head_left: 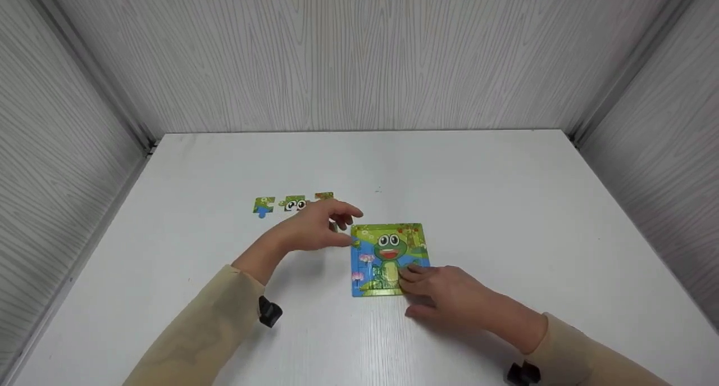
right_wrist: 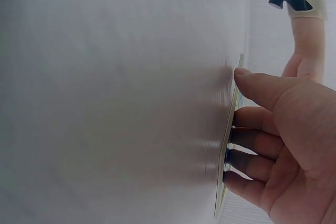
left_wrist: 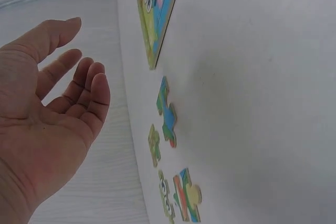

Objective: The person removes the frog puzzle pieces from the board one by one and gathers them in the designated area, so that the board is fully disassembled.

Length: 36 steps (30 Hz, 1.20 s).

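A square frog puzzle board [head_left: 366, 268] lies flat on the white table, showing a green frog with big eyes on blue and green. My right hand [head_left: 449, 293] rests its fingertips on the board's lower right part, with the thumb beside the near edge. In the right wrist view, the board [right_wrist: 226, 156] appears edge-on under those fingers. My left hand [head_left: 314, 224] hovers by the board's upper left corner, fingers loosely bent and holding nothing. The left wrist view shows that hand's palm [left_wrist: 50, 124] bare.
Loose puzzle pieces lie left of the board: a green and blue piece [head_left: 264, 204], an eyes piece [head_left: 295, 204] and a partly covered piece [head_left: 324, 195]. The left wrist view shows several, including a blue-green piece [left_wrist: 167, 116] near the board. Pale walls [head_left: 359, 54] enclose the table.
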Each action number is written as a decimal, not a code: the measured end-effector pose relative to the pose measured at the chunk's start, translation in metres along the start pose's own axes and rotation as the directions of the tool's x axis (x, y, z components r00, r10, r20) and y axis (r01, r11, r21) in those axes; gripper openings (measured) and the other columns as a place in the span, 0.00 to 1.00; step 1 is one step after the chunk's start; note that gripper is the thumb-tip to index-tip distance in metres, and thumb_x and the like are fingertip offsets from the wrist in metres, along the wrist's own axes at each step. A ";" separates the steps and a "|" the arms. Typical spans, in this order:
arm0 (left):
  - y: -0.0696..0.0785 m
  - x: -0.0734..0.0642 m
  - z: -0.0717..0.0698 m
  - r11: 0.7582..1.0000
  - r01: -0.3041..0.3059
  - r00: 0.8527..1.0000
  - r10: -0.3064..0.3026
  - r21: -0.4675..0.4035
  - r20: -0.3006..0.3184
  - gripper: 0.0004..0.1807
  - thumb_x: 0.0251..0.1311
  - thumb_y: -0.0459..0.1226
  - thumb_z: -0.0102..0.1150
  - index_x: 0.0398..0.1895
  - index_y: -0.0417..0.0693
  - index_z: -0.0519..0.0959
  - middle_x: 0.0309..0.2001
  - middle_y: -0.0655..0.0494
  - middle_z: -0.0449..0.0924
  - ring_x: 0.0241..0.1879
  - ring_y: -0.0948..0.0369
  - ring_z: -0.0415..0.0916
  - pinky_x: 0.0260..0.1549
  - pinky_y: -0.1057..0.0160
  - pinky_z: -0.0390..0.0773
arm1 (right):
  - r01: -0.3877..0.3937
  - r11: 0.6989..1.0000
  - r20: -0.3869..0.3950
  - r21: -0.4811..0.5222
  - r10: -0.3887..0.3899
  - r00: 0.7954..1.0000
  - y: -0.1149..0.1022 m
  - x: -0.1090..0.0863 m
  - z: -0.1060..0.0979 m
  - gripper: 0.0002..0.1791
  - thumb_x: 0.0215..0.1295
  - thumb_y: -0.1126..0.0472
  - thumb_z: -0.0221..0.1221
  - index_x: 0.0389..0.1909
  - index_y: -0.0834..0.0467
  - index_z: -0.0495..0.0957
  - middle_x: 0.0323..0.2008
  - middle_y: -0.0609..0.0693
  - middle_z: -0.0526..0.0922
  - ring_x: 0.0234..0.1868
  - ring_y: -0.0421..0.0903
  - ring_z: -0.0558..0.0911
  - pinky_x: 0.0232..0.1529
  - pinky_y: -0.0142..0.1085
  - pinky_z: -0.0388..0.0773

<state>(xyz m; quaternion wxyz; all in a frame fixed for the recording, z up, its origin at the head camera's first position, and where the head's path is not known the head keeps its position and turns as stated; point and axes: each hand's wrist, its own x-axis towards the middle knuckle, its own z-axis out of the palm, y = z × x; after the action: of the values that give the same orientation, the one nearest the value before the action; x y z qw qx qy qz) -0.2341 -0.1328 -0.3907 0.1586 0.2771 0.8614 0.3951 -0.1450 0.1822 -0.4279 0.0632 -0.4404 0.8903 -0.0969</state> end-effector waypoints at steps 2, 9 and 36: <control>0.001 0.004 0.009 1.000 0.004 1.000 -0.004 -0.002 0.020 0.29 0.65 0.37 0.72 0.69 0.45 0.79 0.56 0.45 0.81 0.55 0.53 0.76 0.57 0.53 0.80 | 0.000 1.000 0.004 -0.002 0.000 1.000 0.000 -0.001 0.000 0.28 0.75 0.46 0.66 0.67 0.60 0.82 0.69 0.57 0.79 0.69 0.57 0.78 0.61 0.52 0.80; -0.003 0.012 0.038 0.999 0.010 0.996 -0.013 0.040 0.084 0.28 0.64 0.40 0.73 0.68 0.47 0.80 0.52 0.50 0.80 0.51 0.53 0.75 0.55 0.54 0.78 | 0.004 1.000 -0.008 0.014 -0.004 1.000 0.000 -0.003 -0.001 0.28 0.76 0.47 0.64 0.67 0.61 0.81 0.69 0.58 0.78 0.69 0.57 0.78 0.62 0.52 0.80; -0.012 0.019 0.047 0.991 0.050 0.987 -0.068 0.123 0.147 0.26 0.63 0.41 0.76 0.65 0.56 0.83 0.60 0.61 0.74 0.58 0.59 0.73 0.66 0.54 0.71 | -0.034 0.997 -0.007 0.074 0.035 0.999 -0.002 0.003 -0.009 0.27 0.75 0.46 0.65 0.67 0.58 0.82 0.68 0.53 0.80 0.69 0.54 0.79 0.62 0.54 0.79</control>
<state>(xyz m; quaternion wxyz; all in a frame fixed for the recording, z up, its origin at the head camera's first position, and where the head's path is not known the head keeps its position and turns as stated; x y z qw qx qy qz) -0.2300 -0.1001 -0.4312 0.2184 0.2893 0.8767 0.3162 -0.1469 0.1800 -0.4186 0.0776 -0.4219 0.8939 -0.1303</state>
